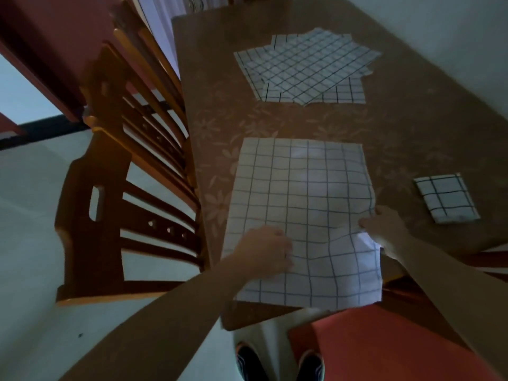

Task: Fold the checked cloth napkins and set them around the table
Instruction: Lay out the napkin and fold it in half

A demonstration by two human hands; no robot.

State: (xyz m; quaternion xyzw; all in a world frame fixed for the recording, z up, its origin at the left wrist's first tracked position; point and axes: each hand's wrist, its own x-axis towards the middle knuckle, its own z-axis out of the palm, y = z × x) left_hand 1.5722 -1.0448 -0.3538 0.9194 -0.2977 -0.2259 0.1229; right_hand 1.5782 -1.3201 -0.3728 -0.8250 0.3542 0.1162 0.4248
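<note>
- Napkin (299, 204), white with a dark grid, lies spread flat on the near end of the table (412, 127); its near edge hangs just past the table's near edge, above the red seat (384, 345) below you.
- Your left hand (268, 248) rests palm down on the napkin's near left part, fingers laid fairly straight along the cloth and curled round nothing.
- Your right hand (383, 225) is at the napkin's right edge: thumb on top of the cloth, fingers beyond the edge, so that it pinches the edge. A small flap of cloth is turned up just below this hand.
- Folded napkin (446, 199), a small square of the same check, lies on the table to the right of the spread one, well apart from it and near the table's right side.
- Stack of unfolded napkins (305, 70) lies farther up the table, several sheets overlapping at different angles, separate from the spread napkin.
- Tabletop is brown with a pale flower pattern, visible between the stack and the spread napkin.
- Wooden chairs (115, 188) with slatted backs stand along the table's left side, close against it.
- Your shoes (280, 364), dark with orange trim, show on the pale floor (33, 243) beneath the near table edge.
</note>
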